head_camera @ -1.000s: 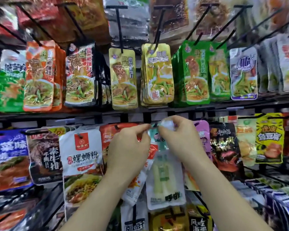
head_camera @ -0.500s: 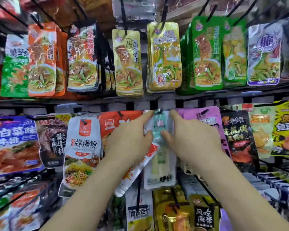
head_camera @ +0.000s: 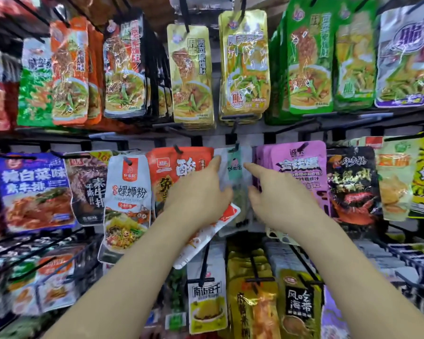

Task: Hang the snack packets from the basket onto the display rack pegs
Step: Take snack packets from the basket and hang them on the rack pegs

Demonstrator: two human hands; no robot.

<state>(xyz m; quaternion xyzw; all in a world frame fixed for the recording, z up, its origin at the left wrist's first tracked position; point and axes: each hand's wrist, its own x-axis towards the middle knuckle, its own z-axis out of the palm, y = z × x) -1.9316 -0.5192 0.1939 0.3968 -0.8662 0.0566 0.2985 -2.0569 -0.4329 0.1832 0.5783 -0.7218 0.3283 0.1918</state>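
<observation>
A white packet with a teal strip (head_camera: 233,167) hangs from a black peg (head_camera: 235,146) in the middle row of the rack. My two hands flank it. My left hand (head_camera: 201,194) is on its left with the forefinger raised against the packet's edge, and a tilted red-and-white packet (head_camera: 206,237) sticks out from under the palm, gripped there. My right hand (head_camera: 277,199) is on the right, fingers apart, forefinger pointing at the hanging packet and holding nothing. No basket is in view.
Full pegs surround the spot: an orange-red packet (head_camera: 181,165) to the left, purple packets (head_camera: 299,167) to the right, gold packets (head_camera: 244,62) above, yellow ones (head_camera: 207,307) below. Black peg rods jut forward throughout the rack.
The white and teal packet went from pinched at its top in both hands to hanging on the peg. Both hands have let go of it and spread apart.
</observation>
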